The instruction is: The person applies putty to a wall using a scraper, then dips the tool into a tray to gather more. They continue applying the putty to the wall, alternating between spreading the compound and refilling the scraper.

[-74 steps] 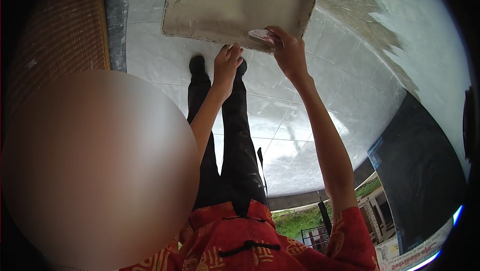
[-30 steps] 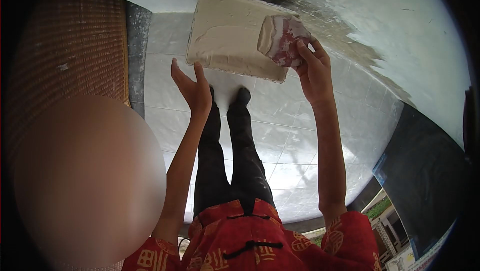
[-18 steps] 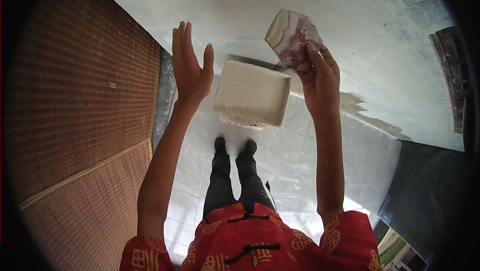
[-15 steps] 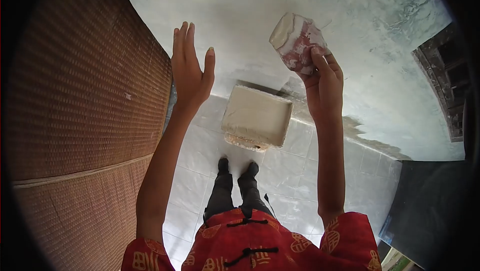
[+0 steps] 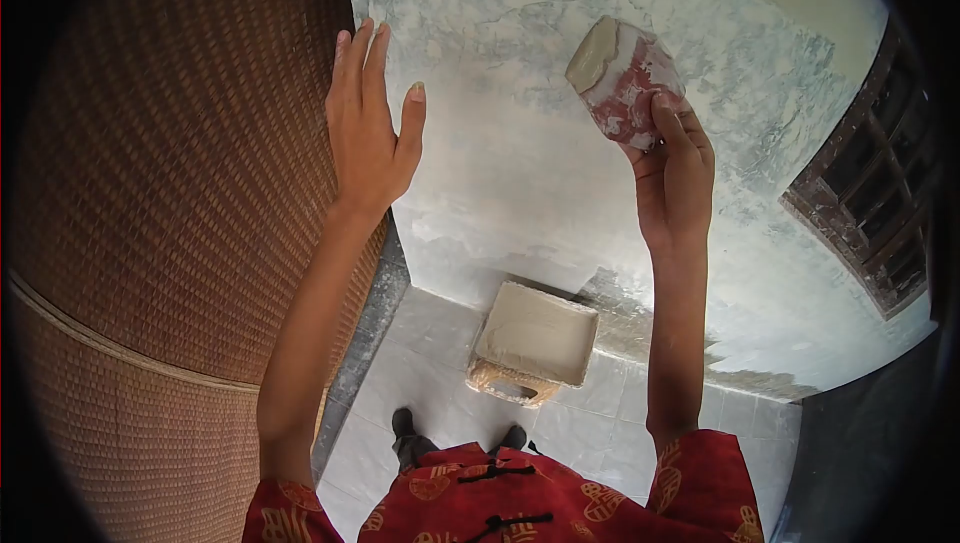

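Observation:
My right hand (image 5: 680, 168) is closed on a reddish, plaster-smeared scraper (image 5: 640, 93), with a pale lump of paste along its upper left edge. The scraper is held up in front of a patchy white and grey wall (image 5: 500, 133); whether it touches the wall I cannot tell. My left hand (image 5: 372, 128) is raised with its fingers stretched out and holds nothing, close to the edge of a brown woven mat (image 5: 190, 143). Below and between my hands is a tray of smooth pale paste (image 5: 540, 333) on a stained stand (image 5: 510, 383).
The woven mat rises along the left side. A dark lattice window (image 5: 870, 173) is set in the wall at the right, with a dark panel (image 5: 860, 443) below it. Grey floor tiles (image 5: 400, 343) lie around the tray and my feet.
The view has tilted up, showing more wall and window, with the tray lower. My right hand with the scraper sits slightly farther right; my left hand is slightly higher and farther left.

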### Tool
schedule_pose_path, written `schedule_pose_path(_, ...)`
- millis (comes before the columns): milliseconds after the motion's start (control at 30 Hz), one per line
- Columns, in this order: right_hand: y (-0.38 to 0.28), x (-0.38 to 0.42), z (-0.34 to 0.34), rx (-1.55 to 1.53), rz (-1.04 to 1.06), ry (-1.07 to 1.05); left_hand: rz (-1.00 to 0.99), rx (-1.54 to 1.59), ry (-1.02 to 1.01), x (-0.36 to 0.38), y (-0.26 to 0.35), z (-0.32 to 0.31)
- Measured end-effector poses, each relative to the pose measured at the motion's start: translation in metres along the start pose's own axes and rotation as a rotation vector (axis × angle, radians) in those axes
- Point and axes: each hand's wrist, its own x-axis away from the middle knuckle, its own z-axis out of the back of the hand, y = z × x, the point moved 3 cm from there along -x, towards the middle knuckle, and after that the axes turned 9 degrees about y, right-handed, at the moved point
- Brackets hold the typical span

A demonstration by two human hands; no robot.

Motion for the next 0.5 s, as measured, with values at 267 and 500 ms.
schedule_pose_path(267,-0.001,0.013,-0.078,0.017,0.187,0.0,-0.093,0.087,0.066,-0.043,-0.069,0.027)
schedule_pose_path(500,0.013,0.016,-0.119,0.064,0.236,0.033,-0.103,0.13,0.092,-0.058,-0.117,0.03)
